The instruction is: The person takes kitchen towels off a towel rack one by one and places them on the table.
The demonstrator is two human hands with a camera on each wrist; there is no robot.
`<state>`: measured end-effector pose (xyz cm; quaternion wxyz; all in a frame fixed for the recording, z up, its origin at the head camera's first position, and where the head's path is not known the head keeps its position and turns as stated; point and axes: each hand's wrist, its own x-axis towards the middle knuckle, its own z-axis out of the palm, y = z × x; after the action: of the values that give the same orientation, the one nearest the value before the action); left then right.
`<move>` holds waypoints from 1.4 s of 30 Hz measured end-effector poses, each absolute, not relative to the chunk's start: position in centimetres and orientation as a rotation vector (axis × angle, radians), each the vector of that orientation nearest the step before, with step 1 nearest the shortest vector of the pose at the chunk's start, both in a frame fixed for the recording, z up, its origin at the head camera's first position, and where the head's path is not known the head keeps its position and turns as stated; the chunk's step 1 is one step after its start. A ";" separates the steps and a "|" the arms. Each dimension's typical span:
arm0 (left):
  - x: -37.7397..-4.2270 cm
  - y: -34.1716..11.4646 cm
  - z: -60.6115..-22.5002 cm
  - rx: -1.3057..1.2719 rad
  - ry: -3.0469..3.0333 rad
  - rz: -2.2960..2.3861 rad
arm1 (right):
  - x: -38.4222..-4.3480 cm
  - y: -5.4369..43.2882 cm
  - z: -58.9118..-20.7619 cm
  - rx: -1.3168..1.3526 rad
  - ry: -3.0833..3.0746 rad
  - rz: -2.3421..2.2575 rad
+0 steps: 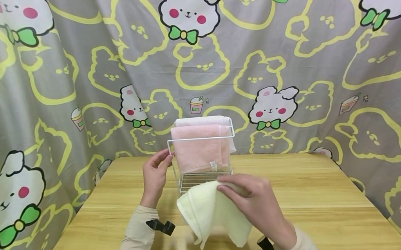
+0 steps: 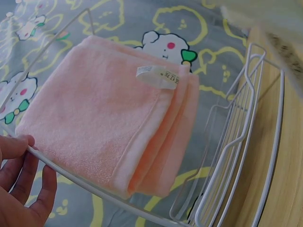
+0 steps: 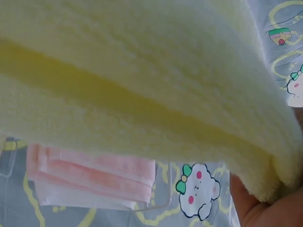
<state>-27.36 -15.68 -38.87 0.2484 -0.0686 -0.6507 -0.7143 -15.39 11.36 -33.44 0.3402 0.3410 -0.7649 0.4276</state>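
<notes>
The right hand held a pale yellow, soft-piled towel, its thumb and fingers closed together in a pinch on the top of the cloth. The towel hung in loose folds from that grip, above the near part of the pale wood-grained table and in front of a small white wire rack. The left hand was at the left side of the rack, and the left wrist view showed its thumb and fingers pinching the thin wire near the corner of the front bar, with almost no gap between them. A folded light pink towel hung in the rack behind that bare front bar, with a small white fabric label near its lower edge. Behind it, a white towel showed along the top and at the right side. The horizontal wires of the rack's base lay below the pink towel, partly covered by the yellow cloth in the head view. In the right wrist view the yellow cloth filled most of the picture, and only part of the right hand showed at the lower right. Both arms wore beige sleeves. A grey curtain printed with white rabbits and yellow outlines hung behind the table.
</notes>
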 end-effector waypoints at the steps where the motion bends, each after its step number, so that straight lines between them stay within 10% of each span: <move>1: -27.4 -15.7 -38.9 -0.190 -1.769 -1.947 | -15.3 11.3 -33.6 0.899 -1.987 1.125; 42: -27.4 -15.6 -38.8 -0.206 -1.747 -1.962 | -19.5 9.5 -40.2 0.649 -2.399 1.395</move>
<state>-27.45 -15.62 -38.84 0.2506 -0.0755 -0.6418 -0.7208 -19.46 9.48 -40.21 0.1452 0.2252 -0.8330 0.4841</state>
